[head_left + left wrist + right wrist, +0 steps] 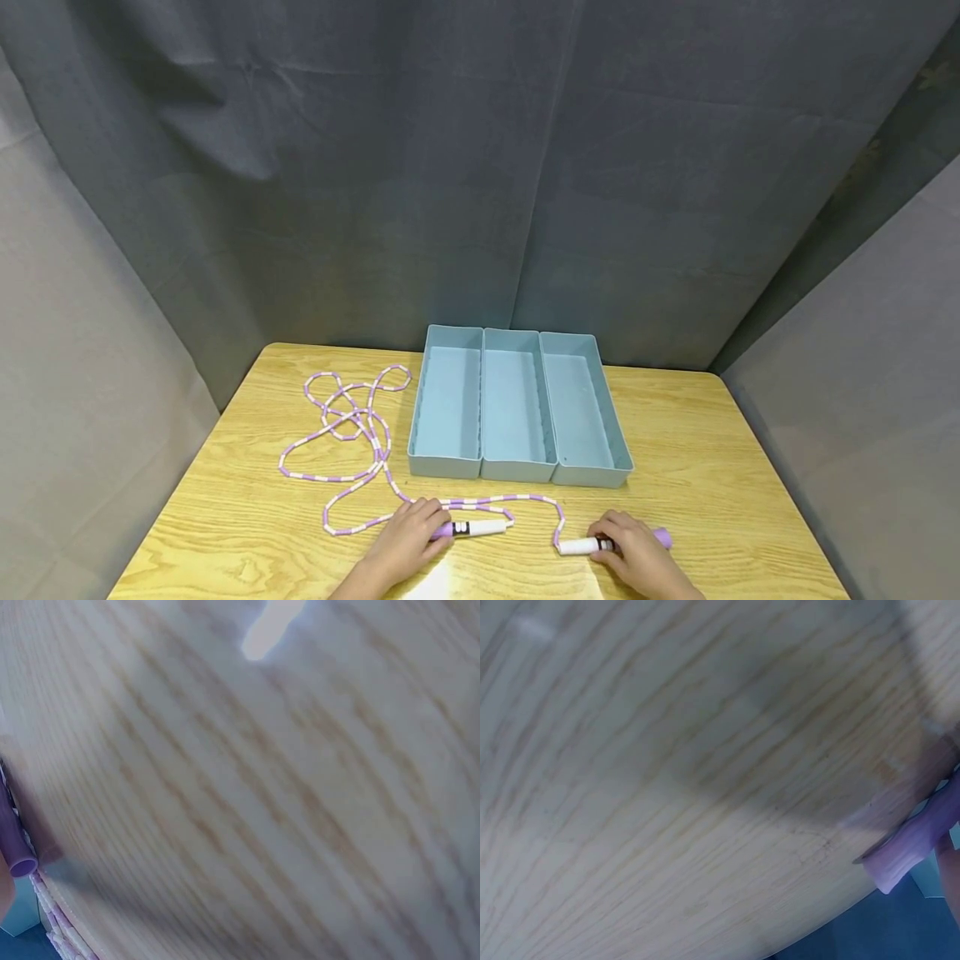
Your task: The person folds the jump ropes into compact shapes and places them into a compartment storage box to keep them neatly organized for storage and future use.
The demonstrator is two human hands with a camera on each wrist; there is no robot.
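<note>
A beaded jump rope [378, 457] in purple and white lies in loose loops on the left of the table. One of its handles [486, 527], white and purple with a black-and-white band, is gripped by my left hand [408, 533] near the front edge. To the right, the other handle [577, 547] is in the grip of my right hand [633, 550], its purple end sticking out past the fingers. Each wrist view catches a purple handle end, one at the left border [16, 847] and one at the right border [915, 844]. The rope joins both white handle ends.
Behind the hands stands a blue-grey tray [517, 471] with three long compartments, towards the back of the wooden table [690, 467]. A dark grey curtain [480, 167] hangs behind the table, with pale cloth [862, 400] at the sides.
</note>
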